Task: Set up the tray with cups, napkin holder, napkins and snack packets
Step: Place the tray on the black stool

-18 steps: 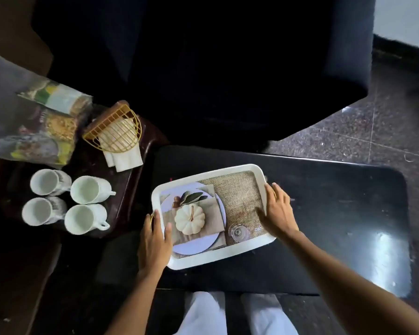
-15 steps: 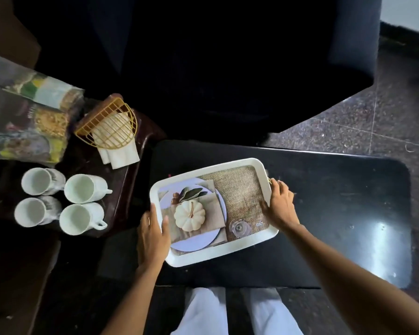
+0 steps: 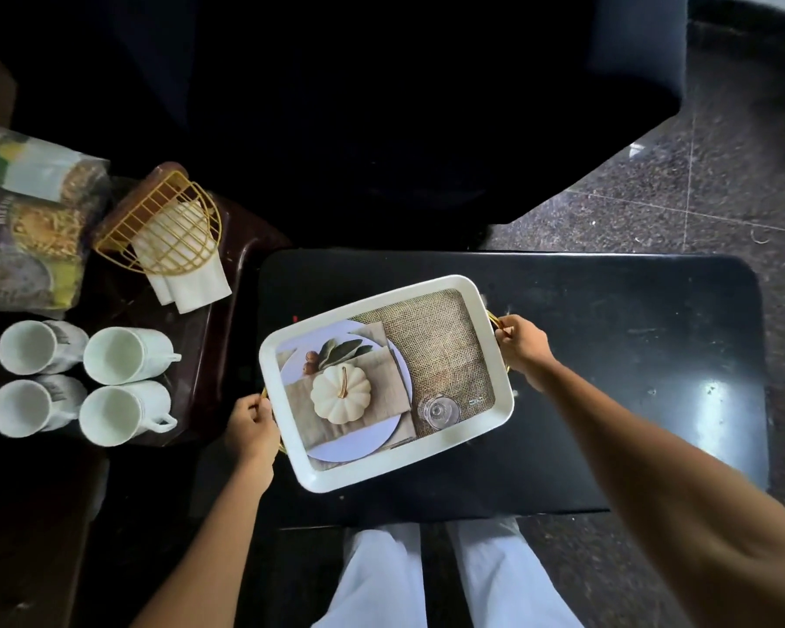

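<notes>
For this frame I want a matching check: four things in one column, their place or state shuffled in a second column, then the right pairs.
Things:
1. tray
2. cups
3. napkin holder
4. snack packets

Place or state:
A. lying tipped over the napkins
B. gripped at both end handles, over the black table
C. far left, in clear wrapping
D. four grouped in a square on the brown side table

Pairs: 1-B, 2-D, 3-A, 4-C

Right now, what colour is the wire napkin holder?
Gold. The napkin holder shows best in the head view, with white napkins inside it.
</notes>
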The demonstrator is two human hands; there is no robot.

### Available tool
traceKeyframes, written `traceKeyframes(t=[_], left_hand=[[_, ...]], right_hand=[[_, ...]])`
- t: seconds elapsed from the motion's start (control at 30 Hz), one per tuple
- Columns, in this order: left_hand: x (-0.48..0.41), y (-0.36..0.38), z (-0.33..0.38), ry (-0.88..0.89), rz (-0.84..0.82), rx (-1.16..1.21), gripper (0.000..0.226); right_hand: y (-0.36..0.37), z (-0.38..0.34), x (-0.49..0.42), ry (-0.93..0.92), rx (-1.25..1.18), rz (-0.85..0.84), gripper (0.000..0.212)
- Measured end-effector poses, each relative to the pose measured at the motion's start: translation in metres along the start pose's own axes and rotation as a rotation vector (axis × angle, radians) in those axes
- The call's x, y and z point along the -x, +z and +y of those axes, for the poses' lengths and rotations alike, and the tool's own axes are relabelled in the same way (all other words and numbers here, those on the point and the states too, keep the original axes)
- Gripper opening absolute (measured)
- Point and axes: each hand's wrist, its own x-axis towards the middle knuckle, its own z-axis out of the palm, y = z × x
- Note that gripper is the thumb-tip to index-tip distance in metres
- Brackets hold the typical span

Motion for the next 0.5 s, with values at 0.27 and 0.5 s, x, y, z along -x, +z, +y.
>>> traceKeyframes(t=[0.27,0.5], left_hand=[[0.030,0.006,0.013,0.146,0.009,0.030,0.018],[0.075,0.053,0.052,0.270,-0.015,0.006,0.027]], right_hand=[[-0.039,0.047,0.006,-0.024,-0.152,0.025,0.015],[-0.086,0.117,0.014,-0.015,-0.206,0.100,0.017]])
